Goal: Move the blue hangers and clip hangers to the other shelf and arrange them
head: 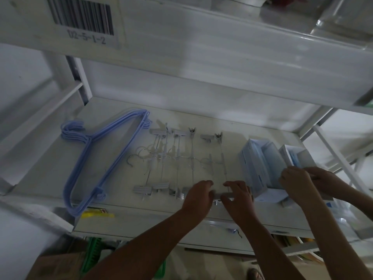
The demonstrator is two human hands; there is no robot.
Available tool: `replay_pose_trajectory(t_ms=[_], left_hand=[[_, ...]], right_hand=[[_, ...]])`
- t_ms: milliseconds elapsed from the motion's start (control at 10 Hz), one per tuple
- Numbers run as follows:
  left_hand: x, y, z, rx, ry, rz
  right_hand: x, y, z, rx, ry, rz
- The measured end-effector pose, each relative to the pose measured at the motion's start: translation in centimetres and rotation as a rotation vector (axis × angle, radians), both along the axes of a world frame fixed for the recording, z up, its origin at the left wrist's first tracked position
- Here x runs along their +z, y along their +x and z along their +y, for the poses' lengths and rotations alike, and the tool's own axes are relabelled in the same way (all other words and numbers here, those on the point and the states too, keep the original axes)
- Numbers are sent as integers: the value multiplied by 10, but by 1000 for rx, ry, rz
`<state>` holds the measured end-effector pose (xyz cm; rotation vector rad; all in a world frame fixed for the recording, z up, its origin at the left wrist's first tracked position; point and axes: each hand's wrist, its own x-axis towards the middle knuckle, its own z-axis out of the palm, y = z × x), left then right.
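The white metal shelf (121,215), flat and painted smooth, already carried the task's goods, so the step in hand looked like arranging, not carrying. At its nine o'clock side lay the blue hangers (105,156), a nested stack of thin coated wire. Toward three o'clock stood pale cardboard boxes (260,170), where another person's hands (298,182) worked. In the middle lay the clip hangers (171,158), slim metal rods with hooks and ribbed plastic clips. At six o'clock the left hand (198,196) and right hand (238,196), fingers curled, pinched the nearest clip (219,196) between them. Next it probably needed squaring into the row.
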<state>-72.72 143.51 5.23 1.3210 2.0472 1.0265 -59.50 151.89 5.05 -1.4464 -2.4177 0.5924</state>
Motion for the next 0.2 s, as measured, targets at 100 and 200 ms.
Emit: replay_pose_trajectory(t_ms=[100, 200], left_hand=[[17, -6, -4, -6, -14, 14], [40, -23, -4, 26, 37, 20]], right_hand=[[9, -7, -3, -52, -10, 63], [30, -17, 1, -66, -82, 57]])
